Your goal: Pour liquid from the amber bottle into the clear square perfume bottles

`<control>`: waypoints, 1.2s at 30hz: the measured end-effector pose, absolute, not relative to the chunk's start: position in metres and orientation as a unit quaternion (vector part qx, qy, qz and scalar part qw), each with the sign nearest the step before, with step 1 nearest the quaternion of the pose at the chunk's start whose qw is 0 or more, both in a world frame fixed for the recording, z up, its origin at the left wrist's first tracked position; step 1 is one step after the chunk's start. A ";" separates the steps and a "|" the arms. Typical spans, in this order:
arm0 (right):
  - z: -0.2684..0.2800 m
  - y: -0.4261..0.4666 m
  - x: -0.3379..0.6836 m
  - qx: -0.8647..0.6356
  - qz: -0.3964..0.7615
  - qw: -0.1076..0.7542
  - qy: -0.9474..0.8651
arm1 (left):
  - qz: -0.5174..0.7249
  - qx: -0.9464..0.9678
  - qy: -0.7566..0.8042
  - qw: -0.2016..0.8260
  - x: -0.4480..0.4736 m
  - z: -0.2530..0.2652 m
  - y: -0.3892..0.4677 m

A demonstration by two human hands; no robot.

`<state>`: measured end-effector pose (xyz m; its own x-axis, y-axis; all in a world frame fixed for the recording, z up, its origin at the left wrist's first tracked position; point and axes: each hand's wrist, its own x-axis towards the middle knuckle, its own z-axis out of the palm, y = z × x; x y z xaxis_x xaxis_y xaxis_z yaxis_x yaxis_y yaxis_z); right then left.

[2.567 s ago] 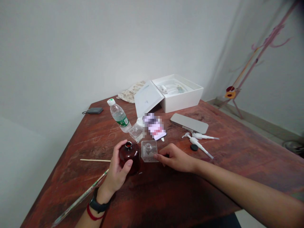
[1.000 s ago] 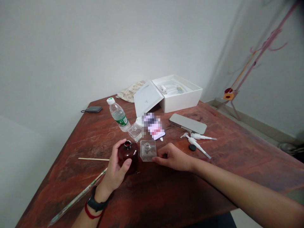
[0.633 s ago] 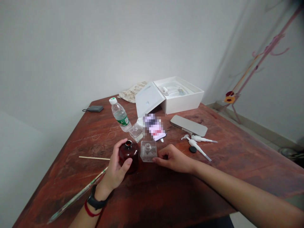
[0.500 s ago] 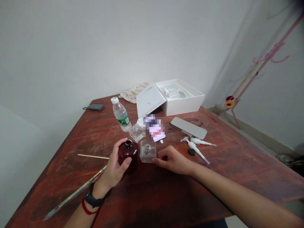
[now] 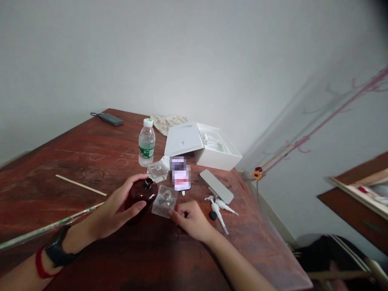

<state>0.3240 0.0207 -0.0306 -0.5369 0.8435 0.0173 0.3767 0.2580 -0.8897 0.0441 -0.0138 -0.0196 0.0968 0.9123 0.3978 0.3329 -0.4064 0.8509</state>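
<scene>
My left hand (image 5: 117, 208) is wrapped round the side of a dark brown-red glass bottle (image 5: 142, 193), which has no cap and stands on the table. My right hand (image 5: 192, 224) has its fingers curled, with thumb and forefinger pinching the near right corner of a clear square bottle (image 5: 162, 204). That bottle is uncapped and sits just right of the brown one. Behind them is a second clear square container (image 5: 157, 173). Two white pump heads (image 5: 217, 214) and a black cap (image 5: 213, 215) lie to the right of my right hand.
A water bottle (image 5: 147, 147), a phone (image 5: 182, 178), a grey case (image 5: 216, 186) and an opened white box (image 5: 218, 155) stand or lie farther back. At left are a thin wooden stick (image 5: 80, 185) and wrapped sticks (image 5: 39, 233). A pink rack (image 5: 303, 141) leans in view at right.
The view has turned to the right and tilted, so the table's things appear farther left. Both hands keep their places on the two bottles.
</scene>
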 end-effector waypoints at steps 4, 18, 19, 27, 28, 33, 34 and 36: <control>-0.032 0.019 0.324 -0.424 0.443 0.249 -0.750 | 0.489 0.699 0.433 0.290 0.038 -0.027 -0.008; -0.026 0.017 0.322 -0.435 0.440 0.253 -0.744 | 0.505 0.696 0.439 0.260 0.040 -0.033 -0.007; -0.025 0.017 0.322 -0.436 0.439 0.254 -0.744 | 0.504 0.699 0.438 0.259 0.040 -0.032 -0.007; -0.027 0.016 0.323 -0.435 0.435 0.267 -0.742 | 0.478 0.706 0.436 0.287 0.039 -0.025 -0.005; -0.027 0.016 0.323 -0.435 0.435 0.269 -0.742 | 0.466 0.710 0.440 0.293 0.039 -0.023 -0.005; -0.028 0.015 0.324 -0.432 0.429 0.280 -0.742 | 0.456 0.686 0.468 0.321 0.037 -0.008 -0.008; -0.028 0.015 0.325 -0.431 0.429 0.282 -0.742 | 0.465 0.676 0.471 0.323 0.035 -0.006 -0.007; -0.029 0.015 0.325 -0.429 0.429 0.284 -0.743 | 0.493 0.654 0.480 0.314 0.031 -0.004 -0.003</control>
